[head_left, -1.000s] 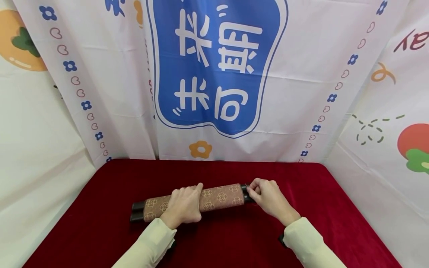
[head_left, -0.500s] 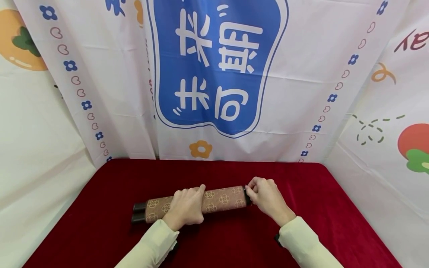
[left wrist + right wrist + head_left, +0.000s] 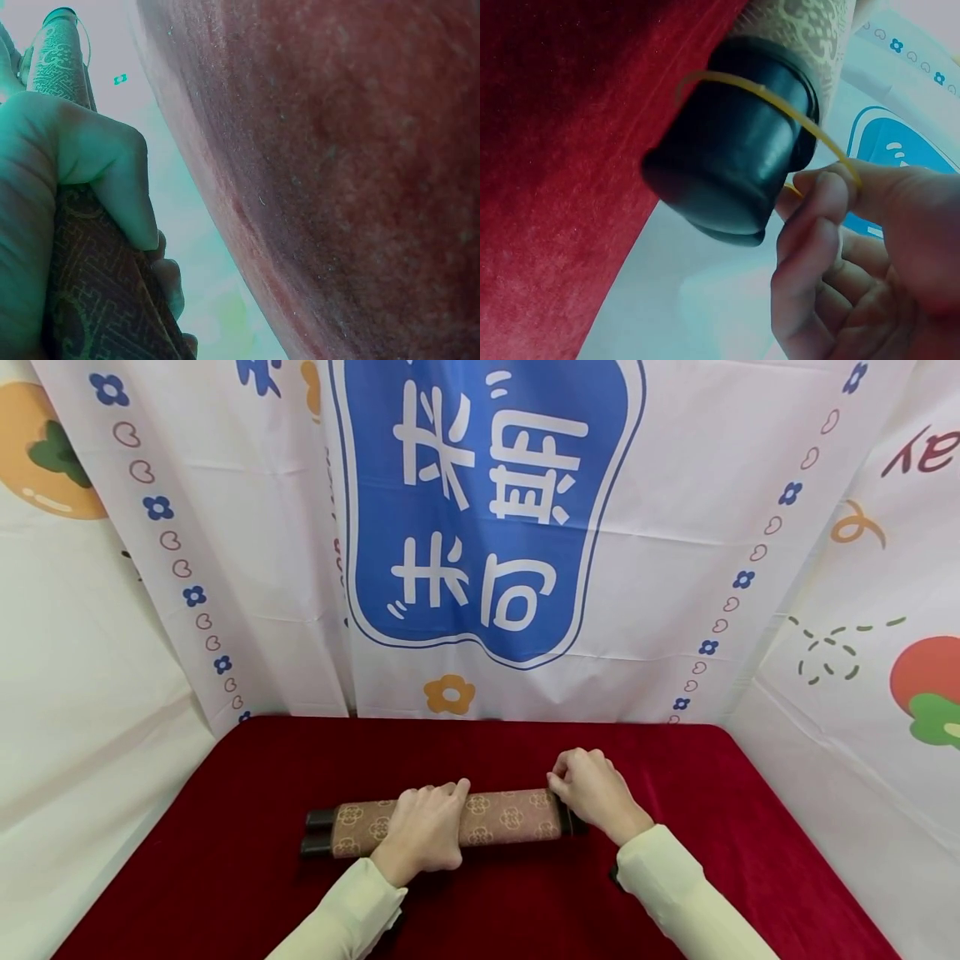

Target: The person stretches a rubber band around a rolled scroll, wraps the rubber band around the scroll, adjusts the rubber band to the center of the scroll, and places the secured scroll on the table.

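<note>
A rolled scroll (image 3: 510, 818) in brown patterned fabric, with paired black end knobs (image 3: 318, 832), lies across the red cloth. My left hand (image 3: 423, 831) grips it around the middle; in the left wrist view its bent thumb and fingertips wrap the patterned roll (image 3: 105, 277). At the right end, my right hand (image 3: 596, 789) pinches a thin yellow rubber band (image 3: 780, 103) between thumb and fingers. The band loops over the black knob (image 3: 724, 142) and is pulled out to one side, as the right wrist view shows. In the head view the right hand partly hides this end.
A red velvet cloth (image 3: 300, 910) covers the table. Behind it hangs a white printed curtain (image 3: 660, 527) with a blue sign, and more printed curtains stand at the left (image 3: 82, 635) and right (image 3: 847, 710).
The scroll has shifted slightly right and turned to lie more level, with the left hand on it. The right hand has risen a little over the scroll's right end.
</note>
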Demonstrator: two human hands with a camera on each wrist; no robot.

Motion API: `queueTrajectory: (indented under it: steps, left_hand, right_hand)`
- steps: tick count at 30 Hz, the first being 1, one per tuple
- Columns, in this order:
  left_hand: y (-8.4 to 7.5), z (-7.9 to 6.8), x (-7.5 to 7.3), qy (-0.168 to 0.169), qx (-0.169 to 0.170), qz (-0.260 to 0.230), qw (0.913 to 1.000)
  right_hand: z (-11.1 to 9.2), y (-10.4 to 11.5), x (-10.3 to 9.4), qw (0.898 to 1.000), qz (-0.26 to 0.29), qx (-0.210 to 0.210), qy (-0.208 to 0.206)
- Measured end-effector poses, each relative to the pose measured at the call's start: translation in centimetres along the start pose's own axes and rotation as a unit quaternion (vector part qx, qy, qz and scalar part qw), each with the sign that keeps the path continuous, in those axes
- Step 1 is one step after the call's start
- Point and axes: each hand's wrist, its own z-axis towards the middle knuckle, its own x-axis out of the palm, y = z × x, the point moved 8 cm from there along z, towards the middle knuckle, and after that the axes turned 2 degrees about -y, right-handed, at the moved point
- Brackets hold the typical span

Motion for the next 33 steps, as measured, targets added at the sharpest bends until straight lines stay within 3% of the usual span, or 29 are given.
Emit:
queueTrajectory:
  steps: [7,13,24,33]
  left_hand:
    - [-0.5,0.1,0.0,0.003,0.004,0.007,1.0]
    - [-0.2,0.3,0.1,0.003,-0.01,-0.001,0.9999]
    - [0.5,0.6,0.1,0.023,-0.045,-0.029,0.9983]
    - [0.0,0.8,-0.2,0.021,-0.035,-0.028,0.9988]
  right_hand:
    - [-0.4,0.9,0.5,1.0,-0.006,-0.014,0.004]
    - [-1.0,1.5,0.4,1.0,-0.003,-0.021,-0.02]
    - [-2.5,1.2,-0.3,0.996,0.002,0.003,-0.089]
    - [-2.3,1.2,-0.4,0.995,-0.006,-0.005,-0.097]
